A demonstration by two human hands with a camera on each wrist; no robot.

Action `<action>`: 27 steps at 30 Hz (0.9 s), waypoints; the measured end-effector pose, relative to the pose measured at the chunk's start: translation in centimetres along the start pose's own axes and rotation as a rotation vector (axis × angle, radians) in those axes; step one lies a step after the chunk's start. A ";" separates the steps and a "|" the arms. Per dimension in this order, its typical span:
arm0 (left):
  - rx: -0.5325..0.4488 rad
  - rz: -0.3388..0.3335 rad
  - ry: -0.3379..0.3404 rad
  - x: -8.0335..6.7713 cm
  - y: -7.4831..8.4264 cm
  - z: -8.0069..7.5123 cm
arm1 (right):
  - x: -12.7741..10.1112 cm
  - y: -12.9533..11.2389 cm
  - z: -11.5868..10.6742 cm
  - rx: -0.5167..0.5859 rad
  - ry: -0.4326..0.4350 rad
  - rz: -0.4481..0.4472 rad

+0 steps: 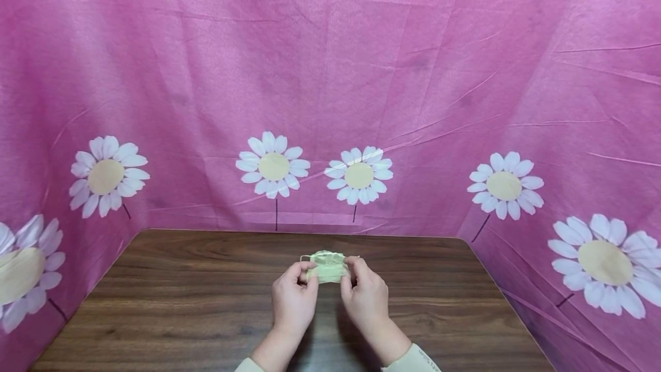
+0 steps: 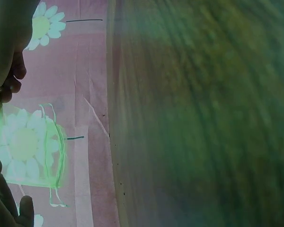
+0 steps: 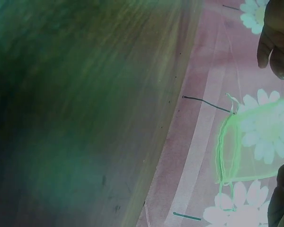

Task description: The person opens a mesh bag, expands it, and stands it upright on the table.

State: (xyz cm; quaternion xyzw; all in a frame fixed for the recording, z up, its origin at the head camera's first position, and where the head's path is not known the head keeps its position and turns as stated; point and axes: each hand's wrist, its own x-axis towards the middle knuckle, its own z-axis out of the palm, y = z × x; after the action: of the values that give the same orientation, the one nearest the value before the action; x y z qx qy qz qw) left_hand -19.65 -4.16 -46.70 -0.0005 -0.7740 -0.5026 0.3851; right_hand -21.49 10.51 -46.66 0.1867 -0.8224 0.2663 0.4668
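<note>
Held between both hands above the tabletop (image 1: 181,297): a small sheer green pouch (image 1: 326,267), long axis side to side, left hand (image 1: 293,298) and right hand (image 1: 364,296) pinching opposite ends, equally near

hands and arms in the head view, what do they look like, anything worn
Two bare hands, the left hand and the right hand, with no gloves, and no rings or watch that the head view shows. Each wrist ends in a pale cream long sleeve, the left sleeve barely in frame and the right sleeve showing a little more cuff.
</note>
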 end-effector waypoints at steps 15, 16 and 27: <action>0.043 -0.019 -0.019 0.0 -0.3 -0.2 | 0.0 0.2 0.0 -0.019 -0.041 0.020; 0.050 -0.024 -0.020 0.0 -0.3 -0.2 | 0.0 0.2 -0.1 -0.021 -0.044 0.022; 0.061 -0.021 -0.005 0.1 -0.3 -0.4 | -0.3 0.0 0.0 -0.071 -0.065 -0.054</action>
State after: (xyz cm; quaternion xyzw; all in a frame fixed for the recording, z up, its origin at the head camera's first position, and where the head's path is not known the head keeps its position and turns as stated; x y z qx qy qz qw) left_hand -19.61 -4.60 -46.78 0.0181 -0.7898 -0.4830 0.3776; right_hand -21.36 10.55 -46.88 0.2009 -0.8406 0.2180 0.4533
